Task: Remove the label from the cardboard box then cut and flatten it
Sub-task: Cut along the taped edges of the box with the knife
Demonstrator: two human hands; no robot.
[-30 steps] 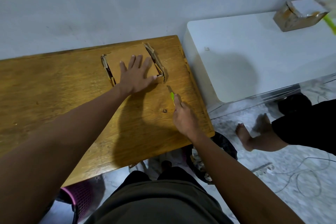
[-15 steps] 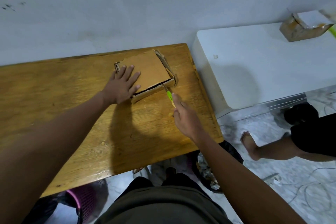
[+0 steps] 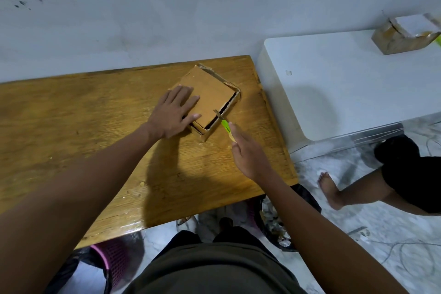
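- Wooden worktop [image 3: 95,131] against a pale wall; a white cabinet [image 3: 346,83] stands just beside its right end, with another small box [image 3: 403,36] on top.
- Cardboard box [image 3: 212,93] lies near the worktop's far right corner, squashed low and turned diagonal, no label visible on its top face.
- Left hand [image 3: 174,112] lies flat on the box's near-left part, fingers straight and spread, nothing clamped. Likely a hold-down so the box can't slide under the blade.
- Right hand [image 3: 248,153] has its grip closed round the green-handled craft knife [image 3: 223,123]; the blade tip sits at the dark open seam on the box's near-right side.
- Judgement: cutting step underway, flattening still to do.
- Blade points away from the body and the left fingers are off the seam line. Good, though the thumb is near the box's front corner.
- Edges: box sits well in from the right edge; bare wood on the left gives room to spread the panels.
- Another person's bare leg [image 3: 358,188] is on the floor to the right, well apart from the knife.
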